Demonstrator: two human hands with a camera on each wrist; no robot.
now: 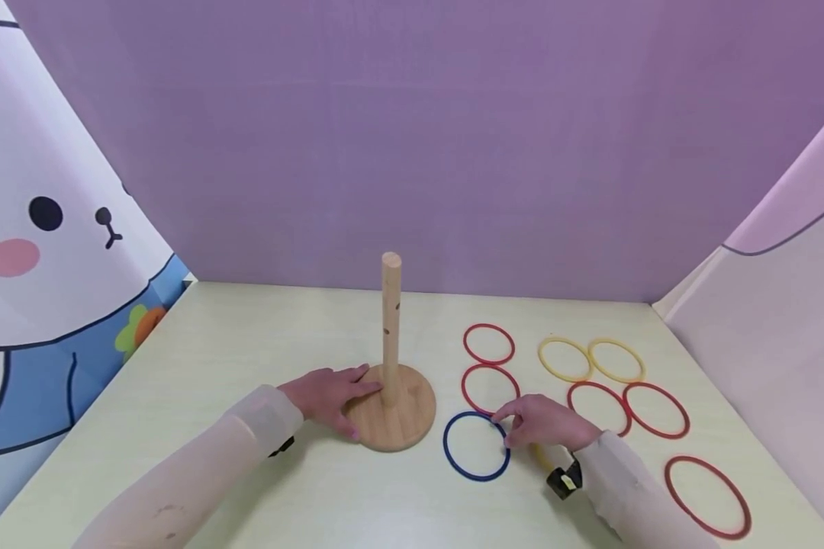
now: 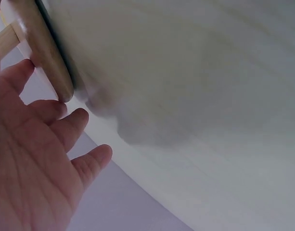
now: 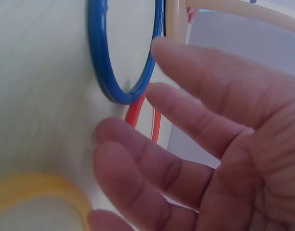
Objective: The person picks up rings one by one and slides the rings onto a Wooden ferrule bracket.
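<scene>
A wooden post [image 1: 391, 328] stands upright on a round wooden base [image 1: 412, 423]. My left hand [image 1: 328, 396] rests with spread fingers on the base's left side; one fingertip is close to the post's foot. In the left wrist view, fingers [image 2: 72, 130] reach toward the base's edge [image 2: 51, 57]. To the right of the base, a blue ring [image 1: 477, 478] lies flat on the table. My right hand [image 1: 539, 421] is at its right edge, thumb and index fingertips at the rim. The right wrist view shows those fingers loosely bent beside the blue ring [image 3: 100, 57], not closed round it.
Two red rings [image 1: 489, 325] [image 1: 463, 385] lie behind the blue one. Farther right are two yellow rings [image 1: 541, 358] [image 1: 642, 370] and several red rings [image 1: 687, 415]. Another yellow ring [image 1: 541, 459] is partly hidden under my right wrist. A purple panel [image 1: 412, 152] borders the table's back.
</scene>
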